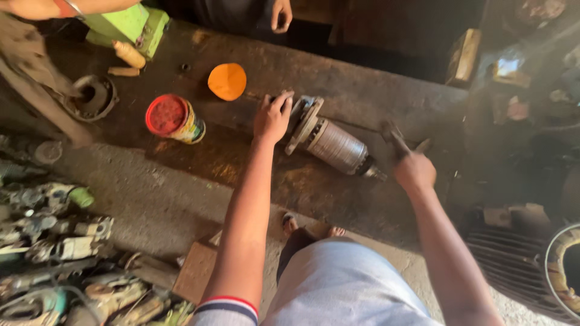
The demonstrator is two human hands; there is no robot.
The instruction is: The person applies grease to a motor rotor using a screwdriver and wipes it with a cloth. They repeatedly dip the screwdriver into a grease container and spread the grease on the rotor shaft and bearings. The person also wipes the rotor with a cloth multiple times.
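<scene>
A grey motor rotor (336, 143) with a flanged end plate lies on the dark, greasy floor, its shaft pointing right. My left hand (273, 116) rests on the flange end (304, 121), fingers spread over it. My right hand (414, 170) is closed around a hammer (396, 140) whose dark head is raised just right of the shaft tip (376, 173).
A tin of red grease (173, 118) and its orange lid (227, 81) lie left of the rotor. A green machine (128, 26) stands at the top left, another person's hand (281, 14) at the top. Scrap parts (54, 253) pile up at the left; a ribbed motor housing (519, 265) is at the right.
</scene>
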